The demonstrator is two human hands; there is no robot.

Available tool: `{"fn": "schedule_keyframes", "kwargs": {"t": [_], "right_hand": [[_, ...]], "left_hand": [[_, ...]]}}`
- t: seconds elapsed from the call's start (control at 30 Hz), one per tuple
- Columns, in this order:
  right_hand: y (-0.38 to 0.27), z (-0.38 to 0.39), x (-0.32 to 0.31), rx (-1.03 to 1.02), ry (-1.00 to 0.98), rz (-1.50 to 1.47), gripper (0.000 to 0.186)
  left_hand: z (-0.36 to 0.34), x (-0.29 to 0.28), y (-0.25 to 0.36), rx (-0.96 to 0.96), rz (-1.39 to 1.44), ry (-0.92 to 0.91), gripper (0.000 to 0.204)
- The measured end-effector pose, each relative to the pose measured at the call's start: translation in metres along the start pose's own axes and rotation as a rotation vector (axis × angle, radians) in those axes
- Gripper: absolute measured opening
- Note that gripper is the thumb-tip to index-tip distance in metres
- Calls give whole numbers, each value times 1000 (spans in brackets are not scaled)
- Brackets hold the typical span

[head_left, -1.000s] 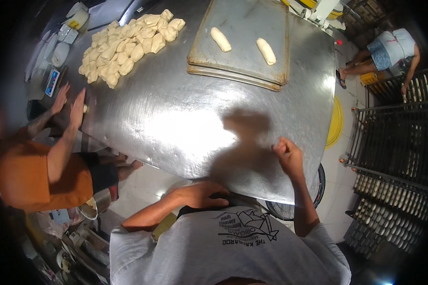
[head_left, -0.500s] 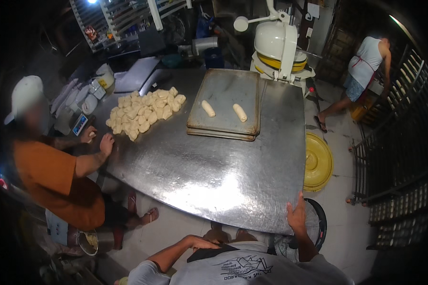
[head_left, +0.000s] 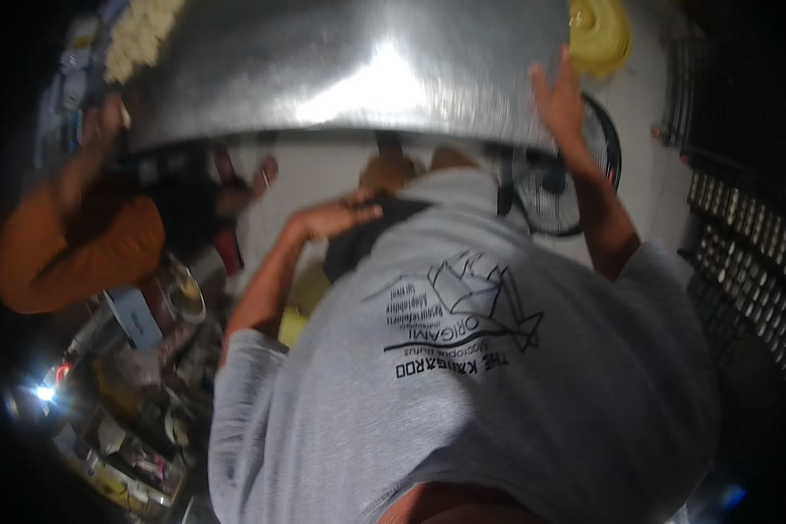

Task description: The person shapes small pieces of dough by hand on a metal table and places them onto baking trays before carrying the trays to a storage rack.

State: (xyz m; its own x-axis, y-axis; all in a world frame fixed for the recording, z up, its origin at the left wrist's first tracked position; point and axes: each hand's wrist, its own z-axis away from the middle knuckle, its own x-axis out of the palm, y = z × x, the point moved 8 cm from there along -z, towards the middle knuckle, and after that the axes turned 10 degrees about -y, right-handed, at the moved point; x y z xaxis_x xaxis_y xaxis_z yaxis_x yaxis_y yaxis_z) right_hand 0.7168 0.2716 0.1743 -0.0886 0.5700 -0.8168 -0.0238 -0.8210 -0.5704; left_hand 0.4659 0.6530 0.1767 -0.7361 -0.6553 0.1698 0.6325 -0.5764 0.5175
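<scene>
I see the person's left hand at the waist, lying over a dark cloth with its fingers loosely out and fairly straight; I make out nothing in its grasp, and its thumb is hard to see. The right hand is raised at the right-hand edge of the metal table, fingers spread and palm empty as far as my view shows. I cannot tell whether it touches the edge or is just beside it. The table stretches across the top of my view, in front of the person, with a bright glare on its surface. The dough pieces sit heaped on its far left part, well apart from both hands.

Below the right hand, a black fan stands near the right forearm, and a round yellow lid shows past the table's right side. On my left, a co-worker in an orange shirt has a hand at the table, too blurred for me to read. Far right, a rack carries rows of pale pieces.
</scene>
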Motion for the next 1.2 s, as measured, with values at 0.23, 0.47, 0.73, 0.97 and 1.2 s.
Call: {"fn": "schedule_keyframes", "kwargs": {"t": [0.23, 0.47, 0.73, 0.97, 1.2], "right_hand": [[-6, 9, -5, -51, 31, 59, 87], [14, 1, 16, -100, -1, 76, 87], [5, 4, 7, -67, 3, 52, 85], [7, -6, 16, -23, -50, 28, 88], [7, 5, 5, -28, -54, -45, 82]], "left_hand": [[-5, 16, -15, -104, -117, -128, 72], [-10, 25, -45, -93, -1, -65, 64], [46, 74, -128, 42, 545, 169, 48], [48, 182, -204, 50, 1160, 440, 43], [-8, 246, -224, 93, 1360, 443, 41]]}}
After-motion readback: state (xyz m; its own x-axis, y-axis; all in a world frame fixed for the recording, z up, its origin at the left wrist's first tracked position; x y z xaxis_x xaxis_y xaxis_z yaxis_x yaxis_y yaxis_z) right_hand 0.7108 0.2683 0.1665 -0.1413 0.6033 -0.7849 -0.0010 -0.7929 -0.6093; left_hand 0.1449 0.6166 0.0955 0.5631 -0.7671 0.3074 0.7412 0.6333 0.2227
